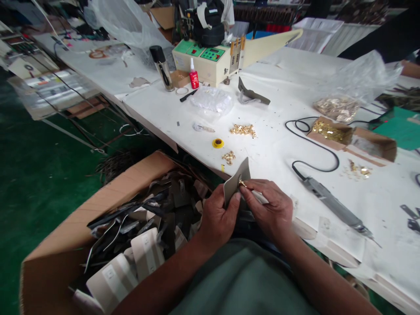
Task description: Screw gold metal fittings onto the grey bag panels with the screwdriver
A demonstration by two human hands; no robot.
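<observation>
My left hand grips a grey flat piece by its lower edge, thumb on the near face. Pinched between the thumb and fingertips of my right hand is a small gold fitting, held against the face of the grey piece. Both hands are close together at the table's front edge. Just beyond them lie a small pile of gold parts, a yellow round container and a larger gold pile.
A cardboard box of dark and beige pieces stands at left. On the white table are a corded grey rotary tool, a red bottle, a cream machine, another grey piece and small boxes of gold parts.
</observation>
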